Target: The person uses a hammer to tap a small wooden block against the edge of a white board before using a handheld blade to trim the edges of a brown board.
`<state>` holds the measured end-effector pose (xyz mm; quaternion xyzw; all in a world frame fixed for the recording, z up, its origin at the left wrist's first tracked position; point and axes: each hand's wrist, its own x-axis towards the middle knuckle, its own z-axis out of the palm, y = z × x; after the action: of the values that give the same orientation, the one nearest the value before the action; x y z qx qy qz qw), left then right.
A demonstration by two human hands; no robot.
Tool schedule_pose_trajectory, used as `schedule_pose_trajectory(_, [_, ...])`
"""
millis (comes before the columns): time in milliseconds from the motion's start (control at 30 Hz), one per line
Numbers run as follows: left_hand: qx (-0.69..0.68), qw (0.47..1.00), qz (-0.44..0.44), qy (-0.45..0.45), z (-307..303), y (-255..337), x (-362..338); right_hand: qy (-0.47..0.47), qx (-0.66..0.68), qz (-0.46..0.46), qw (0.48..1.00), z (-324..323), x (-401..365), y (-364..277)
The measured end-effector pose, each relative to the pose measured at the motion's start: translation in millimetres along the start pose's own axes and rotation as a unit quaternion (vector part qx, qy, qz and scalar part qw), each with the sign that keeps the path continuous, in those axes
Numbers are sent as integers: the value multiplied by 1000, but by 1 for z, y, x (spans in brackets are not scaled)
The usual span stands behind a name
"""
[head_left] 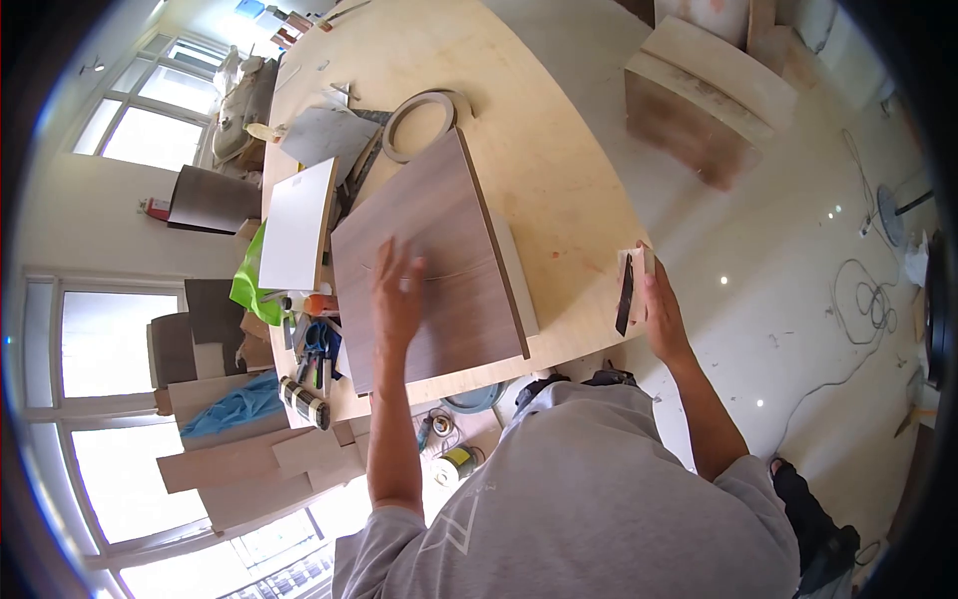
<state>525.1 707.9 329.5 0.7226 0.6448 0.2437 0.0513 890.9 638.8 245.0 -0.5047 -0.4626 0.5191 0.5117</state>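
Note:
My left hand (398, 299) is over the middle of a brown wood-grain panel (449, 225), its fingers stretched out and a little blurred. Whether it touches the surface is hard to tell. A thin curved line (457, 274), perhaps a sliver, shows on the panel beside the fingers. The panel lies on a pale board (517, 280) at the near end of a wooden table (559, 180). Off to the right, past the table's edge, my right hand (664, 314) grips a small light wooden block (640, 265) with a black strip (625, 295) on its side.
A roll of edge banding (391, 140), a grey sheet (329, 135) and a white panel (297, 225) lie toward the left. Scissors (316, 344) and other tools crowd the left corner. Boxes (689, 110) stand on the floor beyond; a cable (798, 409) trails at right.

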Motion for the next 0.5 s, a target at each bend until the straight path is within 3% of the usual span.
schedule_pose_trajectory(67, [-45,990,44,-127,0,49,0,-2,2,1,1000,-3,0,5])
schedule_pose_trajectory(200, [-10,989,63,-135,13,97,-6,-14,33,22,999,-9,-1,16])
schedule_pose_trajectory(500, [29,997,2,-73,68,77,72,-32,-17,-6,999,-9,-8,4])
